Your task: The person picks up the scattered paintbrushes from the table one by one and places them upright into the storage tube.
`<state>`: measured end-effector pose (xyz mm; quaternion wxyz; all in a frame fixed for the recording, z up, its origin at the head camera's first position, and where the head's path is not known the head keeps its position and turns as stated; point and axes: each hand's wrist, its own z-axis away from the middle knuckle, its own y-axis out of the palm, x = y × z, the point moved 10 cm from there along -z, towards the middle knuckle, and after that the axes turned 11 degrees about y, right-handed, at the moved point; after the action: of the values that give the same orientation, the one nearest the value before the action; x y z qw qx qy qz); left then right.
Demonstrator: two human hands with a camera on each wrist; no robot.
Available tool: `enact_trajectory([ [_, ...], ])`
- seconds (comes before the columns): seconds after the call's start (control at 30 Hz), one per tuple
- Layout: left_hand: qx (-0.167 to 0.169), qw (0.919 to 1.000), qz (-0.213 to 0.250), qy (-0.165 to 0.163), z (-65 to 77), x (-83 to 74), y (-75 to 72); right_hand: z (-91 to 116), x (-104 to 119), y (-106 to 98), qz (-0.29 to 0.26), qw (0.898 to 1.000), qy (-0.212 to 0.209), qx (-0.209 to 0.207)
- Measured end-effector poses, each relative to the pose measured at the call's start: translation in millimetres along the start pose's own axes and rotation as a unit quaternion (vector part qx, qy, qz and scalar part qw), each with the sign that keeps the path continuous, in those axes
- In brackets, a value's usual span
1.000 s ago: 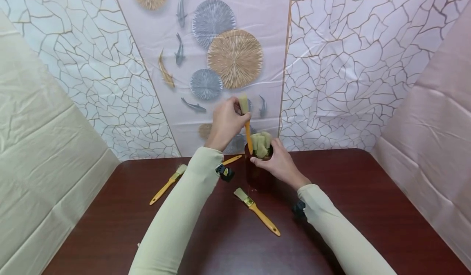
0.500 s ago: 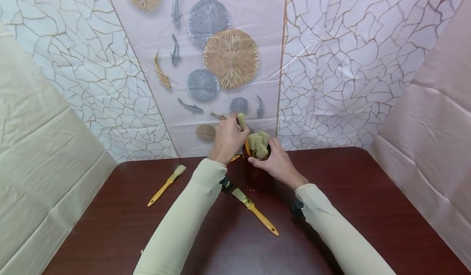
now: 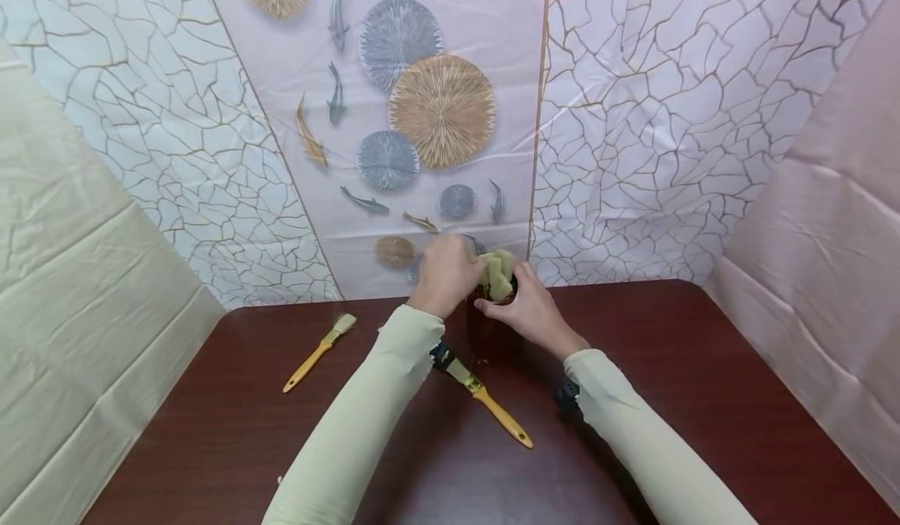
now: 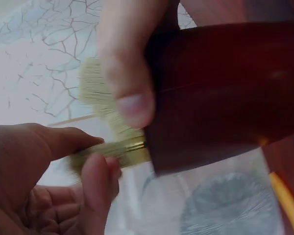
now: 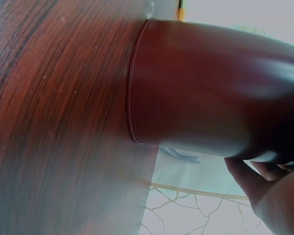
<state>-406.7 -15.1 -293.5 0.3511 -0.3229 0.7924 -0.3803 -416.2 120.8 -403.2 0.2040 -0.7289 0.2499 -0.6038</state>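
Note:
A dark red-brown cylindrical cup [image 3: 490, 337] stands upright near the table's back edge, with several paintbrushes [image 3: 501, 276] in it, bristles up. My right hand [image 3: 532, 312] grips the cup near its rim, thumb in front; the right wrist view shows the cup's base [image 5: 137, 88] on the table. At the cup's mouth my left hand [image 3: 448, 276] pinches another paintbrush [image 4: 118, 151] by its bristles between thumb and fingers. The handle of that brush is inside the cup, hidden by its wall, and its metal ferrule shows at the rim.
One paintbrush with a yellow-orange handle [image 3: 319, 353] lies on the table at the left. Another paintbrush [image 3: 495, 408] lies in front of the cup, partly behind the left wrist strap. A yellow-orange handle [image 4: 286, 203] shows beside the cup in the left wrist view. Patterned cloth hangs behind.
My left hand has come down to the cup's mouth, lowering the paintbrush from above the rim until its handle is inside. The right hand has kept its grip on the cup.

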Motion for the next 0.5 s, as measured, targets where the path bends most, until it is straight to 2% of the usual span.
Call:
enact_trajectory([
  [0.17,0.001,0.9981,0.059,-0.020,5.9,13.5,10.5,1,-1,1,0.007,1.000,0.002,0.000],
  [0.27,0.010,0.9965,0.079,-0.024,7.5,15.5,10.3,0,-2,0,0.009,1.000,0.003,-0.001],
  [0.4,0.014,0.9943,0.104,-0.019,9.8,19.3,0.0,-1,-2,1,0.007,1.000,0.001,0.000],
  [0.5,0.012,0.9923,0.121,-0.022,14.2,29.5,-12.5,-1,-2,0,0.006,1.000,0.000,-0.001],
])
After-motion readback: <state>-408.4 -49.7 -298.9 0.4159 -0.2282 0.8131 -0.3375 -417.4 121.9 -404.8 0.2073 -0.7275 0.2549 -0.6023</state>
